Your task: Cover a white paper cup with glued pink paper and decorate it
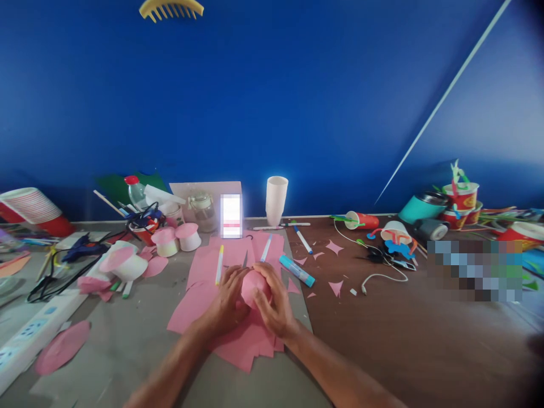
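A rounded pink paper piece is between my two hands, above a spread of pink paper sheets. My left hand holds its left side with bent fingers. Around its right side curve the fingers of my right hand, the thumb lying on its front. What is under the pink piece is hidden. A pointed metal tip shows just beyond my hands. On the pink sheets lie a yellow marker and a white-and-blue marker. To the right is a blue glue stick.
A lit phone and a stack of white cups stand at the back. Pink-topped cups, a glue gun and a power strip are left. Pink scraps, a white cable and red cups lie right.
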Tool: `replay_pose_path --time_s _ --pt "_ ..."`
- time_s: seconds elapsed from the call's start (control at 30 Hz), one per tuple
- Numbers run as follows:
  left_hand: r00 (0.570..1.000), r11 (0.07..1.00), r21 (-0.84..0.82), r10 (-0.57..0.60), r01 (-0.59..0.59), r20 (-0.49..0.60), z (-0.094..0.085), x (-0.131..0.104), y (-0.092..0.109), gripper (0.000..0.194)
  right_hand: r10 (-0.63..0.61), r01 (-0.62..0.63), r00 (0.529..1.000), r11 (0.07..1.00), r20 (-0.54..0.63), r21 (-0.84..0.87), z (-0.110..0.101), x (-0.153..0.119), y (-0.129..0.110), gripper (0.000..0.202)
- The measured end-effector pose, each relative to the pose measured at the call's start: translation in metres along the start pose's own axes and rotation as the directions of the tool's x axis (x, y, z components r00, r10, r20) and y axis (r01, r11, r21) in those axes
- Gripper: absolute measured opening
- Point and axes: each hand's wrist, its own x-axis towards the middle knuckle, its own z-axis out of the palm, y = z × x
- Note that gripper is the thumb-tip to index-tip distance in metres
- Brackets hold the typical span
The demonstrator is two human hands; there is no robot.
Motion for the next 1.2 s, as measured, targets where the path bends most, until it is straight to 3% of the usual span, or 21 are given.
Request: replay_pose_path --time_s 0.47,0.57,0.73,0.93,1.2 --pt "0.995 0.995 0.068 0.074 -0.069 -0.061 0.001 0.005 0.004 0.076 0.111 -0.111 0.993 0.994 -0.047 -0.004 0.006 -0.001 -0.002 0.028" --pt "0.998 0.997 0.057 0.045 -0.042 -0.038 0.002 0.003 0.002 0.073 0.089 -0.091 0.995 0.995 -0.042 -0.046 0.005 -0.003 0.001 0.035" --pt "1.0 1.0 0.001 0.007 -0.007 -0.014 0.003 -0.003 -0.004 0.071 -0.054 0.053 0.999 0.984 -0.004 -0.169 -0.006 -0.001 0.001 0.062" --pt "0.998 0.991 -0.115 -0.066 0.066 0.001 0.007 -0.008 -0.006 0.065 -0.052 0.071 0.989 0.987 0.137 -0.141 -0.009 0.003 -0.001 0.046" --pt "0.995 0.986 -0.134 -0.096 0.1 0.036 0.006 -0.007 -0.007 0.065 -0.035 0.048 0.993 0.992 0.112 -0.12 -0.008 0.004 0.002 0.051"
